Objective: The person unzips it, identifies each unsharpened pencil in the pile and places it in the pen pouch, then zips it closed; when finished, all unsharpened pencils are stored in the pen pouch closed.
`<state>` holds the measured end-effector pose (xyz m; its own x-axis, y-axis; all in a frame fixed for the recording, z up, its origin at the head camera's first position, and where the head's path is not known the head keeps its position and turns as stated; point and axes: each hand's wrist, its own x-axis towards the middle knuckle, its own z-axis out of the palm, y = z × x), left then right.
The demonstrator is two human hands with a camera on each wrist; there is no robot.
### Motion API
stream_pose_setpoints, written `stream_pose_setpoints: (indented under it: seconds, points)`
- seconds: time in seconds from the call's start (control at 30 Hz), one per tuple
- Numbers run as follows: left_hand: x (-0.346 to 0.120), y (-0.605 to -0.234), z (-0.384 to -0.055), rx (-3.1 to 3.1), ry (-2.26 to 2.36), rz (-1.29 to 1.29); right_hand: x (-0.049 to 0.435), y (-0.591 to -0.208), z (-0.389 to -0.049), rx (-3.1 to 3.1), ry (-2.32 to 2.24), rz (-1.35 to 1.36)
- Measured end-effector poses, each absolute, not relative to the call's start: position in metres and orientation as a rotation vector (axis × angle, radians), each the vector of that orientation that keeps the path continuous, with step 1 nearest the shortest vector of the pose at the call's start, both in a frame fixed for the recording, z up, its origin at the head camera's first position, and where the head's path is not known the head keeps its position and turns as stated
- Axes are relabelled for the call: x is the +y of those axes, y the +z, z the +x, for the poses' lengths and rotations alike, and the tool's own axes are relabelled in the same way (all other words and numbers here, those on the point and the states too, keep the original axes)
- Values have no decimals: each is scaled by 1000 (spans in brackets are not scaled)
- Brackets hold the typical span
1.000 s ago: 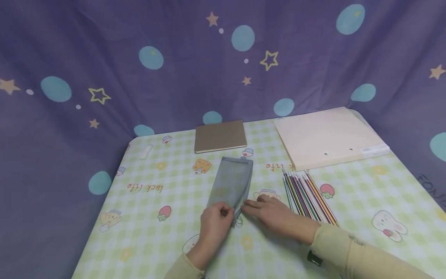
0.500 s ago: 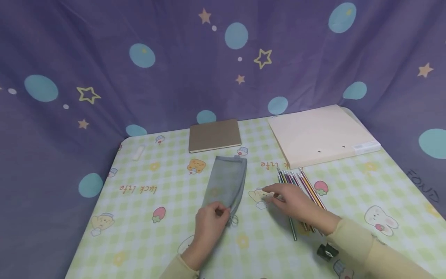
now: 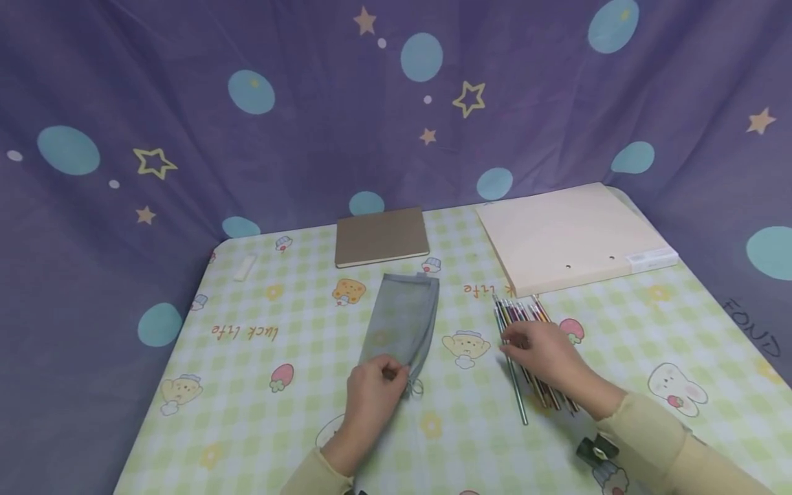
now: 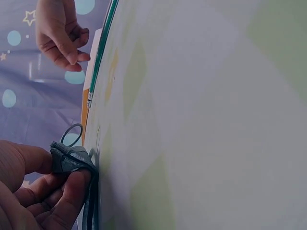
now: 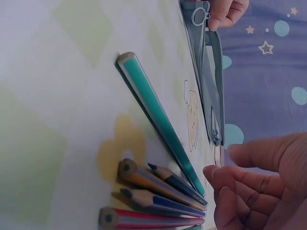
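Observation:
A grey mesh zip pencil case (image 3: pixel 401 316) lies lengthwise on the table in the head view. My left hand (image 3: pixel 374 388) pinches its near corner, beside the zip's ring pull (image 5: pixel 199 17). In the right wrist view the case's zipped side gapes open. To its right, several striped pencils (image 3: pixel 509 311) lie in a loose bundle, partly hidden under my right hand (image 3: pixel 547 354). A green pencil (image 5: pixel 156 110) lies at the bundle's left edge. My right hand hovers over the bundle with fingers loosely bent and nothing between them.
Behind the case lies a brown notebook (image 3: pixel 382 237). A cream folder (image 3: pixel 569 234) covers the back right corner. A small white item (image 3: pixel 245 267) lies at the back left. The table wears a checked cloth (image 3: pixel 247 426), with a purple curtain (image 3: pixel 334 124) behind.
My right hand has left the pencil case and moved right, over the pencils. My left hand keeps its pinch on the case's near corner. The green pencil's near end has come into sight.

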<state>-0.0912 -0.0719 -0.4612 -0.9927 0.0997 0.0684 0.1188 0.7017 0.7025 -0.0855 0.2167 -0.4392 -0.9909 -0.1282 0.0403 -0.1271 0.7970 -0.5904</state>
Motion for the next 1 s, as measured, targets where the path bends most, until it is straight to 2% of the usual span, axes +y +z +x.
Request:
stream_pose_setpoints:
  seconds: [1.0]
  points:
    - [-72, -462, -91, -2863, -1200, -195, 227, -444, -84, 2938, -981, -49]
